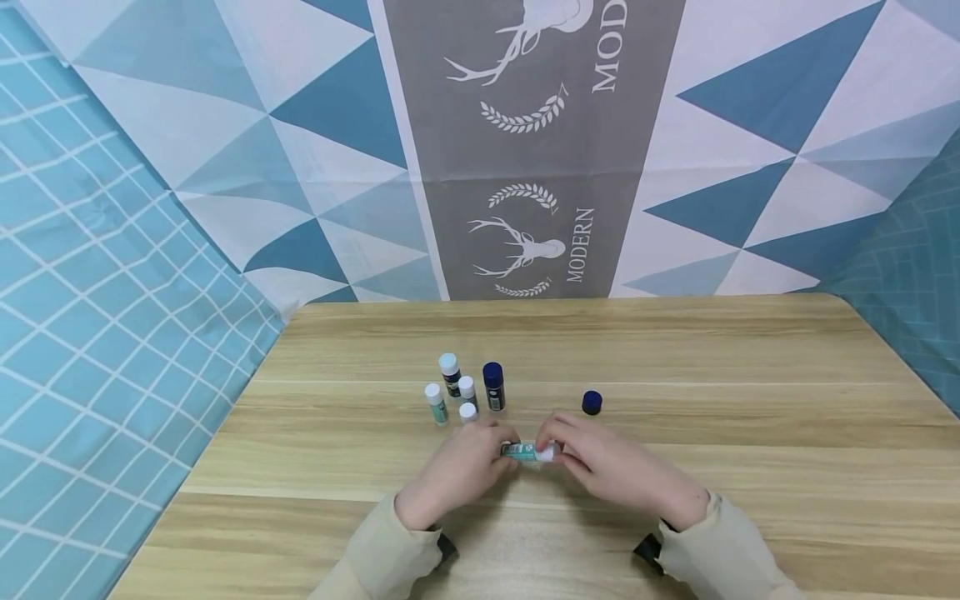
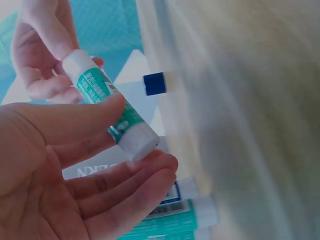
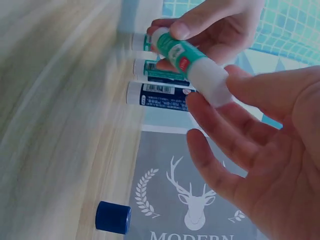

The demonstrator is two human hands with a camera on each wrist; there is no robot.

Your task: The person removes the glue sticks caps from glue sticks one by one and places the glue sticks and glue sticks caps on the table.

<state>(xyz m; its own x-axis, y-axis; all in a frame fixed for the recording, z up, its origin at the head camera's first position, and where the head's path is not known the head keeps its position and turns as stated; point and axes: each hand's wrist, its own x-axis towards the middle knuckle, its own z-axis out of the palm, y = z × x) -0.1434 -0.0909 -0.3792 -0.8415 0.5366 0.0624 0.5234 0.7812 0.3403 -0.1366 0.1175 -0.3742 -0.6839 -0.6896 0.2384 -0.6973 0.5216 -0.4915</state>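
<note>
A green glue stick with a white cap lies level between both hands, above the table. My left hand grips the end of its green body, thumb across the label. At the other end, my right hand pinches the white cap between thumb and fingers. The cap still sits on the tube. Just beyond the left hand stands a group of upright glue sticks, among them a green one with a white cap and a dark blue one with a blue cap. One white-capped stick is partly hidden by that hand.
A loose dark blue cap rests on the wooden table, beyond the right hand. Patterned cloth hangs behind the table's far edge. Blue checked cloth covers the left side.
</note>
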